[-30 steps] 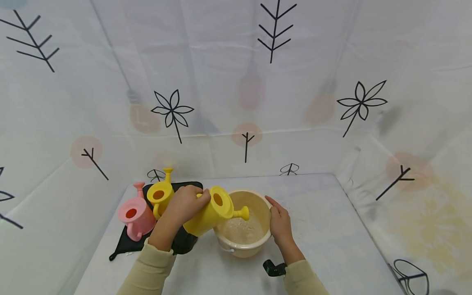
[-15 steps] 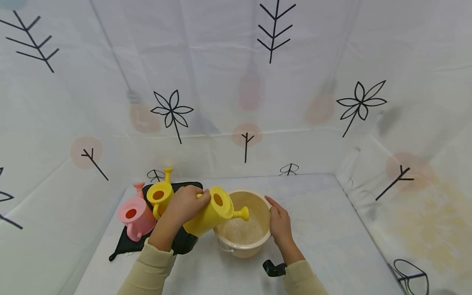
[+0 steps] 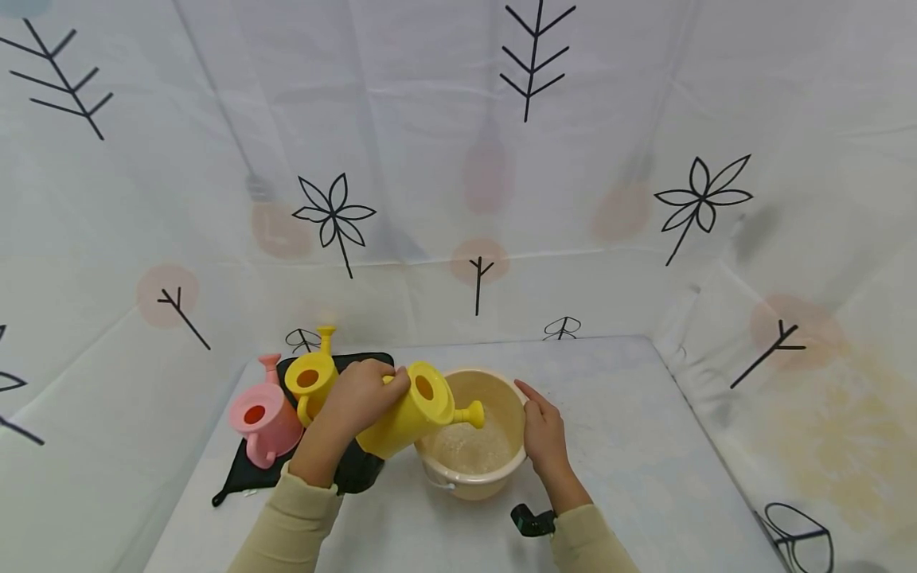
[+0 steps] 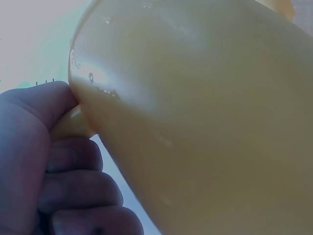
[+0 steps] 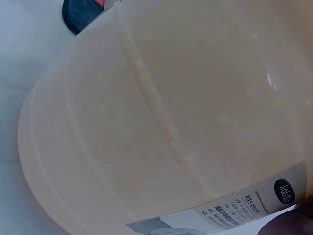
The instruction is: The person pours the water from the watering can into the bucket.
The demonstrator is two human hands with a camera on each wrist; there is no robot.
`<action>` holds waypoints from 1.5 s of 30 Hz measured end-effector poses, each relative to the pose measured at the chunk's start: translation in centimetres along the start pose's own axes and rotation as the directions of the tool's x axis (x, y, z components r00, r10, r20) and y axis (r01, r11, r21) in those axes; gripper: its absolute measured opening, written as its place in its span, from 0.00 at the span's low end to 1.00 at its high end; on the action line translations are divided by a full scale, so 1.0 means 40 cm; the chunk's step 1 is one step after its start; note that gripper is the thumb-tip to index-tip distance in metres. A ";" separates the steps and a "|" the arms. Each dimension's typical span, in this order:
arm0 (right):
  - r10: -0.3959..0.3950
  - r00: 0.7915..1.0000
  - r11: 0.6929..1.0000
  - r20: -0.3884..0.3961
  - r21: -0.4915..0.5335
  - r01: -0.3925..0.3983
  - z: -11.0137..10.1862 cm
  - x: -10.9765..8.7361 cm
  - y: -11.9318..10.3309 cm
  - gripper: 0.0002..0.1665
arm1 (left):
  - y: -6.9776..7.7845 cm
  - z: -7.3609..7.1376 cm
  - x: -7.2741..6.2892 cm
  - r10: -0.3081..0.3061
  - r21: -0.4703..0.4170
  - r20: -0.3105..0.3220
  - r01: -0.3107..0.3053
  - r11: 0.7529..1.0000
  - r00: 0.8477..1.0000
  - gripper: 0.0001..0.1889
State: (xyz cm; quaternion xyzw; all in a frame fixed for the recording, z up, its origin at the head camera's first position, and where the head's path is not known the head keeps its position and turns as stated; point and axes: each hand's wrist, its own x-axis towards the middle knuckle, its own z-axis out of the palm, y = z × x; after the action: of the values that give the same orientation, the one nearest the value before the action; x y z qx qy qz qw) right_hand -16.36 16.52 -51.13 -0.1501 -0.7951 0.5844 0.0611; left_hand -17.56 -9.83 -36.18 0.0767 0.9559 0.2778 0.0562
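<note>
My left hand (image 3: 363, 395) grips the handle of a yellow watering can (image 3: 401, 422), its fingers curled round it in the left wrist view. The can is tilted to the right, its spout head (image 3: 470, 415) over a cream plastic bucket (image 3: 469, 485). Bubbly water (image 3: 473, 447) lies in the bucket. Drops cling to the can body (image 4: 195, 117) in the left wrist view. My right hand (image 3: 546, 430) holds the bucket's right rim, index finger stretched along it. The right wrist view shows the bucket wall (image 5: 161, 107) with a printed label (image 5: 234, 208).
At the left, a pink watering can (image 3: 268, 426) and a second yellow watering can (image 3: 311, 382) stand on a black mat (image 3: 251, 469). The bucket stands on a white table (image 3: 616, 477), with a patterned cloth wall (image 3: 423, 302) behind it.
Both hands, the tilted can and the bucket stay in place. The bubbles and ripples on the water in the bucket shift.
</note>
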 end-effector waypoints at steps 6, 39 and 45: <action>0.003 1.000 1.000 0.004 -0.001 -0.003 0.000 0.003 0.000 0.29 | 0.000 0.000 0.001 -0.008 0.002 0.008 0.008 1.000 1.000 0.23; -0.013 1.000 1.000 -0.005 0.005 0.013 0.000 0.003 0.006 0.28 | 0.004 0.003 0.005 0.017 0.028 0.004 -0.017 0.999 1.000 0.24; -0.018 1.000 1.000 -0.007 -0.004 0.018 0.000 0.004 0.006 0.29 | 0.005 0.002 0.004 0.025 0.032 -0.003 -0.025 0.999 1.000 0.24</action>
State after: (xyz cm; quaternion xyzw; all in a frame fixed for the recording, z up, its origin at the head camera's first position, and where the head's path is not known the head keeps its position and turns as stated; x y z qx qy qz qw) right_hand -16.49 16.64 -51.39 -0.1450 -0.7975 0.5816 0.0688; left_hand -17.69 -9.56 -36.15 0.0891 0.9593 0.2633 0.0498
